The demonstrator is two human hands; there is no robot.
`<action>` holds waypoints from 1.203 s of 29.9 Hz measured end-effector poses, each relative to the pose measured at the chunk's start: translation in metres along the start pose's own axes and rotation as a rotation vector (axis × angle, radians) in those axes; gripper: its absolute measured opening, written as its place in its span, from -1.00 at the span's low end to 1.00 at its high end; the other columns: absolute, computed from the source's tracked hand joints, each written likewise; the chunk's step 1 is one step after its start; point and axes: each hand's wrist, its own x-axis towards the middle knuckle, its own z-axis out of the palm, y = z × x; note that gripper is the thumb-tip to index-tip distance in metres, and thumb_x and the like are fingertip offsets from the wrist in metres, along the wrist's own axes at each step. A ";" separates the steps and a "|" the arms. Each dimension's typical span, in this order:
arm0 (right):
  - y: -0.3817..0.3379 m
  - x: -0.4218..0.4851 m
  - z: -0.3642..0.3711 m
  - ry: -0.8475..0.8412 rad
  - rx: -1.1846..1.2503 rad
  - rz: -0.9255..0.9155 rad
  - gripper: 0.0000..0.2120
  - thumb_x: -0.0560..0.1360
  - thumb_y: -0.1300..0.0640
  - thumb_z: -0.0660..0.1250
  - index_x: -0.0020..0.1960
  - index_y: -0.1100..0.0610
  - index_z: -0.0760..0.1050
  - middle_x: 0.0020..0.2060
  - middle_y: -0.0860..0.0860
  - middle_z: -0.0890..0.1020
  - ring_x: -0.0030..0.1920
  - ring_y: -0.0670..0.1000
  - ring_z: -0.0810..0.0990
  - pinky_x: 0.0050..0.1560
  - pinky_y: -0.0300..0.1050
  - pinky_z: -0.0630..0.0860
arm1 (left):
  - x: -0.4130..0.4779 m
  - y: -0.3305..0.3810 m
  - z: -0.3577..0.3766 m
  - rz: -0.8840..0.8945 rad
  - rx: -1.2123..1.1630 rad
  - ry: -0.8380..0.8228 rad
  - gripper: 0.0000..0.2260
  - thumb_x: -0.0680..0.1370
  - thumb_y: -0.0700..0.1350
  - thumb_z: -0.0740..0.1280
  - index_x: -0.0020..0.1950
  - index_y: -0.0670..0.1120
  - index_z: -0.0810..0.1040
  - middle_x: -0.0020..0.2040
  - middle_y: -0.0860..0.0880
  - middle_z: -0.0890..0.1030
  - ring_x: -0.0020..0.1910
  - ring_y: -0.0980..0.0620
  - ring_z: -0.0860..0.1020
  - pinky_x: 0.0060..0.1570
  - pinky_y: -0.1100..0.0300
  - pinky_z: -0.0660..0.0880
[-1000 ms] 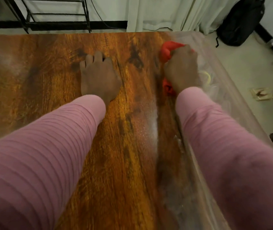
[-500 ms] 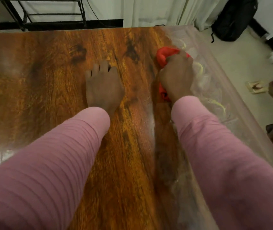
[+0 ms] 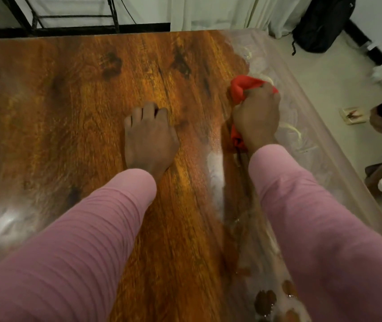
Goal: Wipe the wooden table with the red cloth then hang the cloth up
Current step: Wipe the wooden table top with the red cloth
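Note:
The wooden table (image 3: pixel 73 117) fills most of the view, glossy brown with dark knots. My right hand (image 3: pixel 256 118) grips the bunched red cloth (image 3: pixel 242 88) and presses it on the table near the right side, where a clear patterned plastic cover (image 3: pixel 301 126) lies. Red folds show beyond my knuckles and under my wrist. My left hand (image 3: pixel 149 138) rests on the bare wood at the middle, fingers bent at the tips, holding nothing. A whitish wet streak (image 3: pixel 215 175) runs along the wood just nearer than the cloth.
A black metal rack (image 3: pixel 69 17) stands beyond the table's far edge, with a pale curtain (image 3: pixel 220 12) to its right. A black backpack (image 3: pixel 322 22) sits on the floor at the far right. Another person's hand (image 3: pixel 377 119) shows at the right edge.
My right hand has drawn the red cloth toward me along the table's right side. My left hand has also slid nearer while staying on the wood.

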 end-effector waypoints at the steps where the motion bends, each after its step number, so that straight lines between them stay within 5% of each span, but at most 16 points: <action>1: -0.008 -0.009 0.001 -0.036 0.012 -0.057 -0.68 0.49 0.14 0.21 0.20 0.16 0.56 0.27 0.16 0.43 0.29 0.24 0.35 0.26 0.08 0.39 | -0.001 0.000 -0.001 -0.003 -0.012 -0.004 -0.68 0.56 -0.08 0.16 0.25 -0.16 0.51 0.25 -0.15 0.47 0.19 -0.18 0.41 0.19 -0.08 0.30; 7: -0.008 -0.085 -0.001 -0.168 0.029 -0.583 -0.68 0.46 0.16 0.22 0.17 0.06 0.59 0.10 0.08 0.50 0.10 0.16 0.40 0.06 0.00 0.40 | -0.018 -0.001 -0.015 -0.007 -0.013 -0.050 -0.69 0.54 -0.08 0.17 0.22 -0.12 0.53 0.25 -0.13 0.47 0.21 -0.17 0.40 0.21 -0.08 0.27; 14: 0.029 -0.058 -0.023 0.000 0.032 0.070 -0.71 0.47 0.17 0.21 0.09 0.20 0.61 0.18 0.17 0.47 0.26 0.24 0.38 0.16 0.06 0.44 | -0.067 0.007 -0.024 -0.058 -0.078 -0.081 -0.62 0.56 -0.07 0.17 0.36 -0.11 0.45 0.31 -0.12 0.43 0.27 -0.16 0.35 0.26 -0.08 0.25; 22: 0.013 -0.159 -0.028 -0.187 0.113 -0.532 -0.70 0.45 0.20 0.25 0.14 0.07 0.61 0.07 0.05 0.52 0.10 0.13 0.42 -0.05 -0.02 0.45 | -0.071 0.011 -0.017 -0.084 -0.074 -0.021 -0.59 0.52 -0.05 0.12 0.32 -0.11 0.47 0.30 -0.13 0.45 0.27 -0.17 0.37 0.28 -0.14 0.27; 24: 0.038 -0.152 -0.037 -0.181 0.063 -0.477 -0.68 0.46 0.20 0.26 0.19 0.05 0.59 0.10 0.04 0.51 0.11 0.13 0.41 -0.04 -0.05 0.42 | -0.071 0.009 -0.016 -0.078 -0.075 -0.019 -0.60 0.53 -0.05 0.12 0.32 -0.11 0.47 0.30 -0.13 0.44 0.28 -0.18 0.36 0.29 -0.14 0.27; 29: 0.069 -0.115 -0.044 -0.017 -0.033 0.008 -0.75 0.50 0.19 0.20 0.06 0.12 0.62 0.12 0.12 0.48 0.16 0.20 0.40 0.02 -0.04 0.40 | -0.072 0.010 -0.015 -0.069 -0.057 -0.015 -0.62 0.53 -0.06 0.12 0.30 -0.13 0.47 0.29 -0.15 0.44 0.26 -0.19 0.36 0.27 -0.14 0.27; 32: 0.048 -0.139 -0.039 -0.036 0.015 -0.063 -0.72 0.46 0.22 0.24 0.11 0.12 0.61 0.10 0.09 0.47 0.15 0.14 0.34 0.06 0.00 0.44 | -0.072 0.011 -0.015 -0.072 -0.049 -0.024 -0.62 0.53 -0.06 0.13 0.30 -0.13 0.46 0.28 -0.15 0.44 0.25 -0.20 0.37 0.26 -0.14 0.27; 36: 0.022 -0.202 -0.038 -0.146 0.073 -0.381 -0.69 0.45 0.14 0.23 0.15 0.06 0.59 0.05 0.02 0.50 0.04 0.08 0.38 -0.08 -0.05 0.43 | -0.072 0.012 -0.018 -0.076 -0.042 -0.018 -0.59 0.52 -0.06 0.12 0.32 -0.14 0.46 0.29 -0.16 0.43 0.26 -0.20 0.36 0.26 -0.13 0.26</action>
